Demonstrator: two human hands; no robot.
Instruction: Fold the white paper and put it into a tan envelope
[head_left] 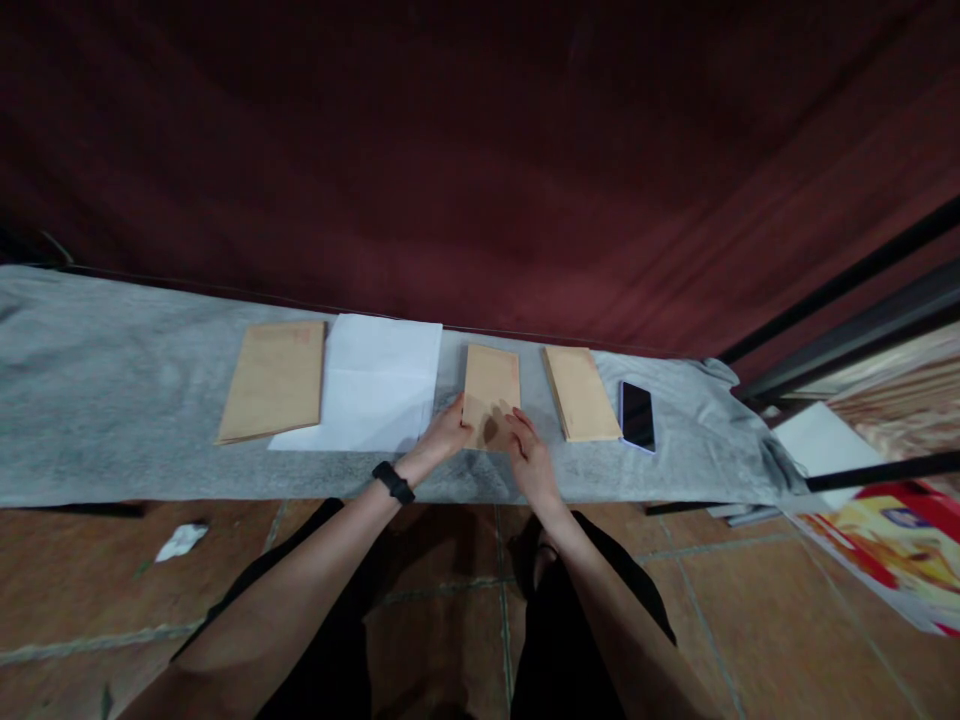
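A brown paper envelope (490,385) lies in front of me on the grey cloth, its short side toward me. My left hand (448,428) is closed on its lower left edge, the thumb lying on top. At the lower right edge, my right hand (531,452) grips the same envelope, with fingertips over its face. To the right rests a stack of brown envelopes (583,394), slightly turned. On the left, another pile of brown envelopes (276,382) partly overlaps white paper sheets (379,385).
A phone (637,416) with a dark screen lies right of the envelopes. The narrow bench under grey cloth (135,400) ends against a dark red curtain (465,180). Crumpled tissue (181,541) is on the tiled floor, and a red and yellow box (892,550) stands at right.
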